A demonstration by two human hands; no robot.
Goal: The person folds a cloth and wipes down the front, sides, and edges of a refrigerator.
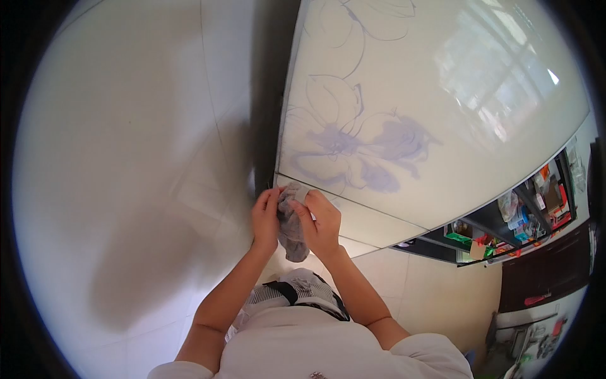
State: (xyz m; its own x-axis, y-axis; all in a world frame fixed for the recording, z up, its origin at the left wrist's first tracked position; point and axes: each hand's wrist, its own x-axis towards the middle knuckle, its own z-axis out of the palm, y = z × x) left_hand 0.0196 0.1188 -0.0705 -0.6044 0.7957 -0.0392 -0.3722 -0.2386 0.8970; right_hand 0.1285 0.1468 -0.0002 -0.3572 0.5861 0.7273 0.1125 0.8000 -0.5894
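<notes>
Pinching the gray cloth (294,243) from opposite sides, the left hand (265,220) and right hand (324,226) probably steady its bunched folds; its loose end droops below the grip, with the flowered panel (372,101) just beyond.

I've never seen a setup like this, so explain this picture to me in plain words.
There is no machine here: a person works with two bare hands. The single picture comes from a camera on their head, looking down, and its lens bends straight edges. The left hand and right hand pinch a crumpled grey cloth between them. Beyond is a glossy pale panel; its purple flowers are decoration, its bright patch a reflection. Dark shelving at right holds small packages.
</notes>
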